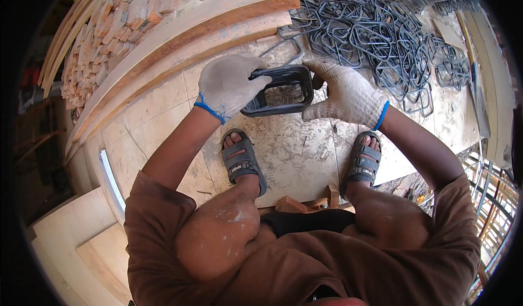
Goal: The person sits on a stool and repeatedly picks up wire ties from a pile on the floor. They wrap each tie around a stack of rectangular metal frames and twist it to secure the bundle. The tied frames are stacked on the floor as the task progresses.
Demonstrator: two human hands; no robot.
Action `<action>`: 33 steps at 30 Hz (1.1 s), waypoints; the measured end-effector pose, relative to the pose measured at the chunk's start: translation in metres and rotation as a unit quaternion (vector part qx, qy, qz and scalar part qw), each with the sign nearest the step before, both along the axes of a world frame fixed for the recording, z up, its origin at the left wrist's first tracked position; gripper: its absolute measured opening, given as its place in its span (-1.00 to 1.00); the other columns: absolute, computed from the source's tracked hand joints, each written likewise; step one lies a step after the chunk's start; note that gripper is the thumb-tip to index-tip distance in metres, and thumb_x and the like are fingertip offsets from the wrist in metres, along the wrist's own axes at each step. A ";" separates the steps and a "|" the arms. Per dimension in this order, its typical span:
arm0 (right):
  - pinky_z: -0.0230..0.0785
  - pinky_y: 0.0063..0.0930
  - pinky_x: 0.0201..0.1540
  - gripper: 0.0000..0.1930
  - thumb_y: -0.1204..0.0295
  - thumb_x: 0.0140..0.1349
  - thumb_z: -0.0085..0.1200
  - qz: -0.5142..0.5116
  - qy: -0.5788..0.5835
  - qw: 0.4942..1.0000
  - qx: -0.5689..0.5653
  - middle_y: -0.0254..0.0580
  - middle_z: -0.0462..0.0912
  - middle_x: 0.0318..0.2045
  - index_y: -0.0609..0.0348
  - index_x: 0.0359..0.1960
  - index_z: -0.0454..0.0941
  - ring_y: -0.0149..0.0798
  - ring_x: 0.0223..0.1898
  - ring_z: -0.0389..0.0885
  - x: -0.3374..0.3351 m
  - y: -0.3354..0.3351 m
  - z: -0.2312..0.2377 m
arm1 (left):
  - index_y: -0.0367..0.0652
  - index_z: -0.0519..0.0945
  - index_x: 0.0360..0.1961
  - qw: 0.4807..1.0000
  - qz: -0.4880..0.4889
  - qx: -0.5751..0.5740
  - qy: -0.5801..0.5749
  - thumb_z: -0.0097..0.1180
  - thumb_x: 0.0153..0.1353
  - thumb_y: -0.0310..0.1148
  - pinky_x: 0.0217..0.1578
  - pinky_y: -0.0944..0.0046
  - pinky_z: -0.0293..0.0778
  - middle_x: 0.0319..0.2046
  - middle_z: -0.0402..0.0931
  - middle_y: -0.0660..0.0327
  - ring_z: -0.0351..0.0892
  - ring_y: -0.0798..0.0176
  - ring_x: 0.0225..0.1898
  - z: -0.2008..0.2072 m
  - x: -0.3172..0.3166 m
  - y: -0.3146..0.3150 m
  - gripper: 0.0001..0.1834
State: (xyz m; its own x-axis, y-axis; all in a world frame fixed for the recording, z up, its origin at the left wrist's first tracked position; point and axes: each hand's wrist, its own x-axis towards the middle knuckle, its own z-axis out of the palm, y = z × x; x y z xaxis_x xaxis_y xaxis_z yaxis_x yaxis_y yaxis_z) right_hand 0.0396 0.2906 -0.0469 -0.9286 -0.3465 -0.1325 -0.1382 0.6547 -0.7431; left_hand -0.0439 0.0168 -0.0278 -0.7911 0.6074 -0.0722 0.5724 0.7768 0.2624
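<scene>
Between my gloved hands is a stack of dark rectangular steel stirrups, lined up into one thick frame above the floor. My left hand is closed around its left end, with the thumb reaching in over the near side. My right hand spans the right end, its fingers at the far corner and its thumb at the near corner, and a gap shows between palm and metal. Both gloves are off-white knit with blue cuffs. Beyond the stack, a loose stirrup lies on the tiles.
A tangled heap of stirrups spreads at the far right. Long wooden boards run across the far left, beside stacked wood pieces. Wood offcuts lie between my sandalled feet. A metal bar lies at left.
</scene>
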 end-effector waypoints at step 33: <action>0.63 -0.25 0.13 0.01 0.27 -0.10 0.74 -0.042 0.070 0.993 -0.087 0.00 0.77 0.03 0.28 0.45 0.51 -0.10 -0.02 0.77 -0.002 -0.003 -0.034 | -0.11 0.43 0.53 0.998 -0.064 -0.015 -0.001 0.64 -0.11 0.00 0.22 -0.10 0.60 0.16 0.70 -0.14 0.71 -0.25 0.17 0.010 0.025 0.014 0.14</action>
